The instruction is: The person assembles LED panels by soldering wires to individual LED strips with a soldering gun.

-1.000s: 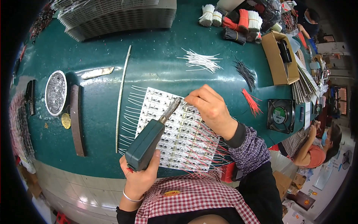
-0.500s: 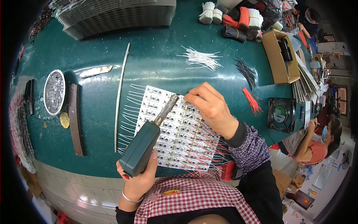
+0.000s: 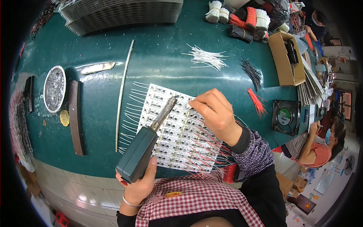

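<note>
My left hand point(image 3: 138, 185) is closed around a dark green soldering gun point(image 3: 137, 153). Its metal tip points up and right, over the upper part of a white circuit board panel point(image 3: 160, 132). Rows of small black components cover the panel. White wires fan out from its left side, and red and dark wires from its right. Fingers pinched, my right hand point(image 3: 217, 113) is at the panel's upper right edge, just right of the tip. A thin wire point(image 3: 242, 121) sticks out past this hand; the fingertips hide the part they grip.
Loose white wires point(image 3: 208, 57), black wires point(image 3: 251, 73) and red wires point(image 3: 257, 102) lie beyond the panel. At right are a cardboard box point(image 3: 286, 58) and a fan point(image 3: 286, 117). An oval dish point(image 3: 55, 89) and a brown strip point(image 3: 75, 117) lie left. Co-workers sit at right.
The soldering gun has drawn back slightly left and down, away from my right hand's fingertips. My right hand has shifted a little right and down. The whole view has tilted slightly.
</note>
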`<state>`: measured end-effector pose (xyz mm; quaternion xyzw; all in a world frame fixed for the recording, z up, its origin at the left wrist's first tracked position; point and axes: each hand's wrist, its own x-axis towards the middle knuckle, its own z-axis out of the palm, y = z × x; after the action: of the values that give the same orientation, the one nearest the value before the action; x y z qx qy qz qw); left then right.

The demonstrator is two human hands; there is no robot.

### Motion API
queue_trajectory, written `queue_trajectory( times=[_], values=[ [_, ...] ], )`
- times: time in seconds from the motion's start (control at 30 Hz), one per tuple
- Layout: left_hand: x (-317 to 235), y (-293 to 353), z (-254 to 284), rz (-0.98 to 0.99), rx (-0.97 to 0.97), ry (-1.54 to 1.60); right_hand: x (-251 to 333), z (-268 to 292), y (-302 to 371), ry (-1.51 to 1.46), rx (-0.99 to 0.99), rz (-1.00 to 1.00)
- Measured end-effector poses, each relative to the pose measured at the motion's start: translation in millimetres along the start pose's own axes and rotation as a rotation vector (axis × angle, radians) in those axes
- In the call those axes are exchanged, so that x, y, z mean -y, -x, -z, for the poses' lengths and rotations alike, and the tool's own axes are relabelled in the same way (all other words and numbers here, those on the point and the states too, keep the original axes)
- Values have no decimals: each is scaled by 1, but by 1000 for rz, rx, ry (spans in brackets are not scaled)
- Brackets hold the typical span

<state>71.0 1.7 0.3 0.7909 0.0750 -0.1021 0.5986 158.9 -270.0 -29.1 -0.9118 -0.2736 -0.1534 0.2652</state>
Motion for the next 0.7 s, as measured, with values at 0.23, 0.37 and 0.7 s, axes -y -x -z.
queue_trajectory(
  times=[0.23,0.37,0.7],
  values=[
    [-10,-1,-4,113,10,54,0,-1,2,-74,68,-37],
    [-10,-1,-4,114,13,27,0,-1,1,-74,69,-43],
    [-9,-3,-7,15,-41,12,4,1,2,-34,-34,-83]
  ],
)
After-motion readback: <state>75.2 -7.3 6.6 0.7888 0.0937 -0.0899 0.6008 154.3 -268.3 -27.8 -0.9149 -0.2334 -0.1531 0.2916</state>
